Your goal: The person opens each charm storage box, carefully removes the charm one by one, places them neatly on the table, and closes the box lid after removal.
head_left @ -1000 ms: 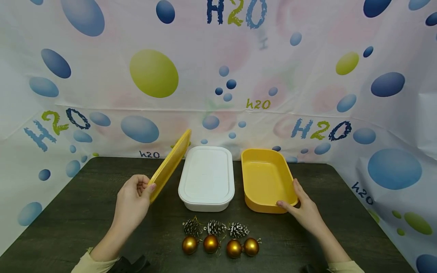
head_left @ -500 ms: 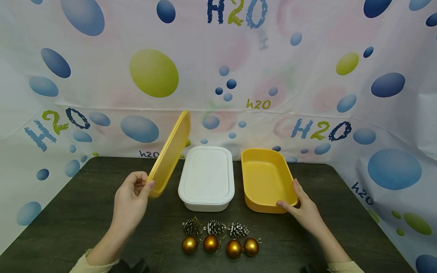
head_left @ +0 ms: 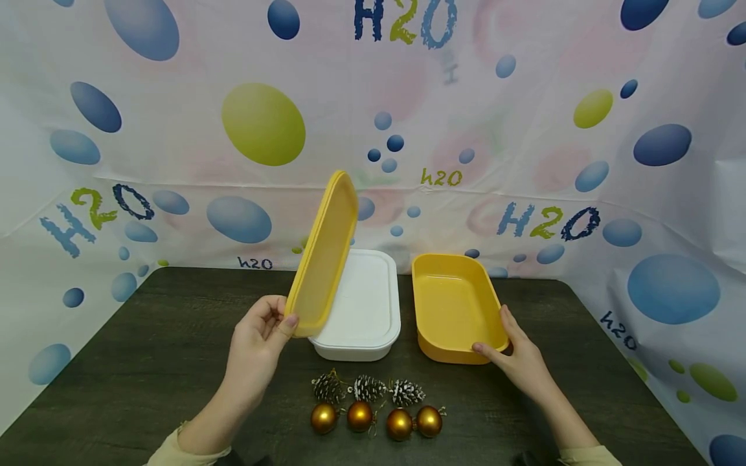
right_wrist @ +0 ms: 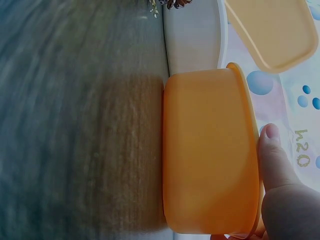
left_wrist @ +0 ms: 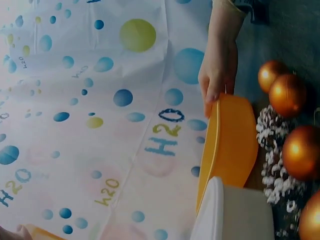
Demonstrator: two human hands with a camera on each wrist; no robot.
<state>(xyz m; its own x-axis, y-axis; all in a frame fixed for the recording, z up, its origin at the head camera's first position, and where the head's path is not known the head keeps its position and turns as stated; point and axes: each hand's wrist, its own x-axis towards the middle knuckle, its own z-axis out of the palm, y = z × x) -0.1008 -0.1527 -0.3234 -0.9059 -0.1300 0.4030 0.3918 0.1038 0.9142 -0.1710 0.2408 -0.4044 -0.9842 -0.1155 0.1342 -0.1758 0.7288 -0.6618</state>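
A yellow rectangular lid [head_left: 326,265] is raised and tilted, pinched at its near left corner by my left hand [head_left: 256,343]. It overlaps the left part of a white lidded food container [head_left: 370,298] in the head view. To the right stands an open yellow food container [head_left: 454,304] with nothing inside. My right hand [head_left: 521,362] holds that container's near right corner, thumb at the front rim and fingers along the right side. In the right wrist view the thumb [right_wrist: 274,155] lies over the rim, and the lid [right_wrist: 280,35] shows at the top.
In front of the white container lie several pine cones [head_left: 369,389] in a row, with several gold baubles [head_left: 360,417] nearer the person. Everything stands on a dark wooden table [head_left: 128,382]. A white printed sheet [head_left: 350,97] hangs behind and around it.
My left hand has carried the yellow lid up and to the right, from beside the white container to partly in front of it. The right hand and yellow container have stayed put.
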